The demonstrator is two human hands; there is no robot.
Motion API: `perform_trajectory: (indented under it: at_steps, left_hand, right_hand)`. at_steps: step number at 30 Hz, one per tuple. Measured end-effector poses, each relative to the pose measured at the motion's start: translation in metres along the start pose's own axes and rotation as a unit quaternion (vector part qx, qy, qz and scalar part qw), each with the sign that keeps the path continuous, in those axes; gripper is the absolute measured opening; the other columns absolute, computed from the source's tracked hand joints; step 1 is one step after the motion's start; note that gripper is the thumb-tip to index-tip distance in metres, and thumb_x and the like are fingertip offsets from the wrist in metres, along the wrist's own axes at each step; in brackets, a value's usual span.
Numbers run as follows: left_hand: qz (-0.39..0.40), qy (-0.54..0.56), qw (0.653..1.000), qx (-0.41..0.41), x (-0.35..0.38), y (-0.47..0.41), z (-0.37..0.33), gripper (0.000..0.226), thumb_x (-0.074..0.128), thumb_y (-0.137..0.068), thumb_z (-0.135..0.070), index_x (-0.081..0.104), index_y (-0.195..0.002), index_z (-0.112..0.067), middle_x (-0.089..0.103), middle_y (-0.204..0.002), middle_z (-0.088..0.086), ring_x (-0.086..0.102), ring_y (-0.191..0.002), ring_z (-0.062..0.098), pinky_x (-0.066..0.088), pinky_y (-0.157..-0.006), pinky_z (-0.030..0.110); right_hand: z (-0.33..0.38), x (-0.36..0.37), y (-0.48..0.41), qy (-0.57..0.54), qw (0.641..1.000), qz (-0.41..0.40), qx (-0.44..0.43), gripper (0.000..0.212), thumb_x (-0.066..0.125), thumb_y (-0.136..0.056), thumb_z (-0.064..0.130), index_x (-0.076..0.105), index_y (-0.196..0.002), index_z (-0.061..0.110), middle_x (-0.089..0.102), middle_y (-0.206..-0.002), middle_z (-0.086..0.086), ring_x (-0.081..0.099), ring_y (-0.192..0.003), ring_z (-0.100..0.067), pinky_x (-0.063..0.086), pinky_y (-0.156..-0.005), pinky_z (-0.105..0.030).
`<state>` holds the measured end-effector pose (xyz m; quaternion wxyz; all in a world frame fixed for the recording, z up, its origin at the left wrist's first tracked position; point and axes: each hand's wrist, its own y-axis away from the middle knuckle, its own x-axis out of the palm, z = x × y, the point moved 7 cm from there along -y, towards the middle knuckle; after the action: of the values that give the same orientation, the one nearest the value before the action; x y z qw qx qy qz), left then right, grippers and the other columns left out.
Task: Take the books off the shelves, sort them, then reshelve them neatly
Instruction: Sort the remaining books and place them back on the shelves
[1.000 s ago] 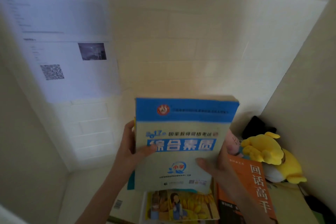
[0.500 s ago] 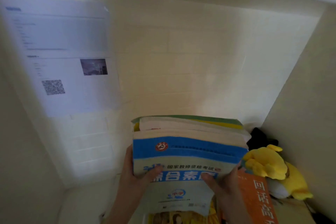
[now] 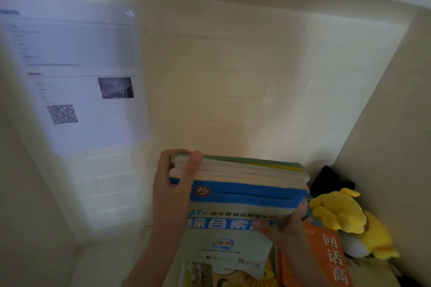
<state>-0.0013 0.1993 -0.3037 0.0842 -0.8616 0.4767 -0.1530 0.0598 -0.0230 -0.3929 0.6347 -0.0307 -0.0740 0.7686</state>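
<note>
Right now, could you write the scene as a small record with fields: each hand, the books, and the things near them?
held item: stack of paperback books with a blue-and-cream front cover
left hand: grips the stack's upper left corner
right hand: holds the stack's right side, thumb on the front cover
right of stack: yellow plush toy, orange book
wall: white printed sheet with a square code

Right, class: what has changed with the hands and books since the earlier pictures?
The stack of books has tipped back and sunk lower, so its page edges show. The left hand slid up from the blue cover's side to grip the stack's far left corner. The right hand keeps its thumb on the cover. The yellow plush toy, orange book and wall sheet stayed put.
</note>
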Motion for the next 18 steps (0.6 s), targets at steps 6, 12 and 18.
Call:
perform_trajectory:
  at_steps: [6, 12, 18]
  left_hand:
    - [0.0, -0.006, 1.0, 0.003, 0.005, 0.0, -0.001, 0.018, 0.052, -0.095, -0.023, 0.066, -0.085, -0.027, 0.069, -0.084, -0.011, 0.064, -0.072, 0.012, 0.051, -0.061, 0.035]
    - [-0.036, 0.013, 0.999, -0.019, 0.002, 0.0, 0.002, 0.02, 0.049, -0.096, -0.029, 0.062, -0.087, -0.017, 0.067, -0.072, -0.005, 0.064, -0.062, 0.013, 0.051, -0.048, 0.025]
    - [-0.061, 0.041, 0.997, -0.01, 0.002, -0.001, -0.009, 0.027, 0.051, -0.096, -0.028, 0.051, -0.073, -0.014, 0.055, -0.054, -0.009, 0.056, -0.049, 0.006, 0.043, -0.044, 0.021]
  right_hand:
    - [-0.004, -0.006, 0.001, -0.019, 1.0, -0.009, 0.021, 0.059, 0.079, -0.062, 0.001, 0.05, -0.111, 0.019, 0.075, -0.086, 0.008, 0.07, -0.081, -0.004, 0.055, -0.06, -0.017]
    - [0.003, 0.0, 0.0, -0.01, 1.0, -0.001, 0.022, 0.043, 0.066, -0.075, -0.016, 0.055, -0.101, 0.016, 0.074, -0.08, 0.015, 0.07, -0.074, -0.003, 0.053, -0.057, -0.015]
    - [0.011, 0.002, -0.008, 0.011, 0.999, -0.028, -0.009, 0.04, 0.072, -0.07, -0.011, 0.058, -0.101, 0.009, 0.075, -0.084, 0.009, 0.072, -0.076, -0.009, 0.055, -0.059, -0.019]
